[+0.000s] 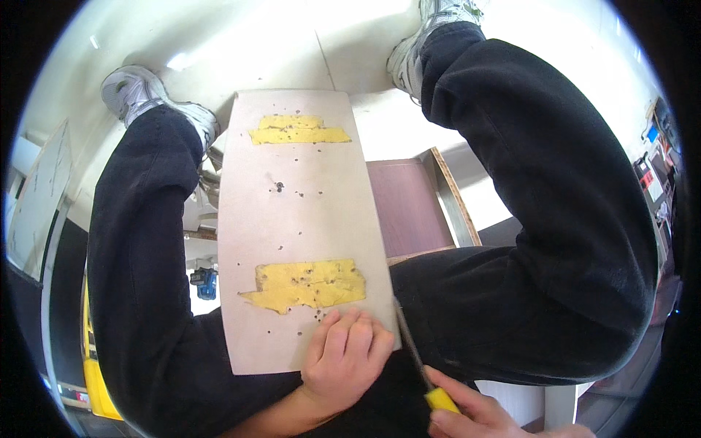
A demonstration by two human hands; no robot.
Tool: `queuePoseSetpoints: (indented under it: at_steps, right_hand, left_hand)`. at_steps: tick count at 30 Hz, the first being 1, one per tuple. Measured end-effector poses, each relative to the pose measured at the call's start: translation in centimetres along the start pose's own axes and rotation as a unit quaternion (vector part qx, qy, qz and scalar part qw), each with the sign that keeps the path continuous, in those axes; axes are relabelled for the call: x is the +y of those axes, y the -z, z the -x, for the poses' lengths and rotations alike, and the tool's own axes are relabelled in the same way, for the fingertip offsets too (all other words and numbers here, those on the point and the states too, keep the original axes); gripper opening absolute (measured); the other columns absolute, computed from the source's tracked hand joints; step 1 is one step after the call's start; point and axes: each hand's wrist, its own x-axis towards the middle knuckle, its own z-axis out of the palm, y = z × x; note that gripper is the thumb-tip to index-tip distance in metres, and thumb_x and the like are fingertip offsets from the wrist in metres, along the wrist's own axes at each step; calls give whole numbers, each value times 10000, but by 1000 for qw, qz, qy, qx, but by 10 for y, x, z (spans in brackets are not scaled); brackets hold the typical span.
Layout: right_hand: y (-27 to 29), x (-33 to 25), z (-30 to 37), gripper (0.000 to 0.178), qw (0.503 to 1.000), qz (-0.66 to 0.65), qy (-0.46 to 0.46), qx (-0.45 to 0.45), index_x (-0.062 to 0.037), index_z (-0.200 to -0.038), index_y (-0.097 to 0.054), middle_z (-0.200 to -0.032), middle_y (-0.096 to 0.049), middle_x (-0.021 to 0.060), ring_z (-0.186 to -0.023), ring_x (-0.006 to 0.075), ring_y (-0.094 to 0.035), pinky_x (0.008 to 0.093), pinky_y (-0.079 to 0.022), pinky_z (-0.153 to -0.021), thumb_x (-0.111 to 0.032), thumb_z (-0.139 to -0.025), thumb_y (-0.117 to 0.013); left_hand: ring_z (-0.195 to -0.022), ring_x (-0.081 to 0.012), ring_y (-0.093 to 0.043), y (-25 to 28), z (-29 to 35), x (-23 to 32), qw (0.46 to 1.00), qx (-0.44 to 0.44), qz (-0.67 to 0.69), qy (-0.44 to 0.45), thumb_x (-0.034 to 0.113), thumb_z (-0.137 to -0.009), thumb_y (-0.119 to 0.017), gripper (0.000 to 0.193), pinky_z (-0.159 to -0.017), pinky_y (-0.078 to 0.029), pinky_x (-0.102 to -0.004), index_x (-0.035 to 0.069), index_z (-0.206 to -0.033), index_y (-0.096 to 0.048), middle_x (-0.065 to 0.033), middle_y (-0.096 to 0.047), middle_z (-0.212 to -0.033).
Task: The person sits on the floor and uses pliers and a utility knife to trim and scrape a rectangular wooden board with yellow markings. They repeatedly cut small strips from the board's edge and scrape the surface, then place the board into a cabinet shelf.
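Observation:
A pale, slightly barrel-shaped board (328, 219) lies across my lap, its far end between my shins. Small dark holes dot it, and two yellow tape patches (299, 133) cross its face. My left hand (347, 356) presses on the near end with bent fingers, just below the nearer yellow patch (310, 283); its thumb is hidden. In my right hand (475, 412) is the yellow handle of a file (412, 343), gripped between thumb and fingers. Its narrow metal blade runs along the board's right edge, near the lower corner.
A drawer-like wooden box (409, 204) sits on the floor beyond my right thigh. Under the board's left side is a blue-and-black power tool (205, 282). Assorted tools (653, 175) lie at the far right; a white panel (40, 204) leans at the left.

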Motion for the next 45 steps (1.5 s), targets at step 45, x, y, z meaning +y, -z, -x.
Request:
queuePoseSetpoints:
  at_steps: [45]
  right_hand:
    - [-11,7,14,592,993,42,109,9,-135,-1532,-175,-662,-432,-39,-473,39,-356,178,-308,-436,-87,-1004,-438]
  left_hand:
    - [-854,-266,-654,18,-26,1,995,78,42,55,21,-746,-661,121,-752,-558,-410,54,-833,-585,-88,-661,-983]
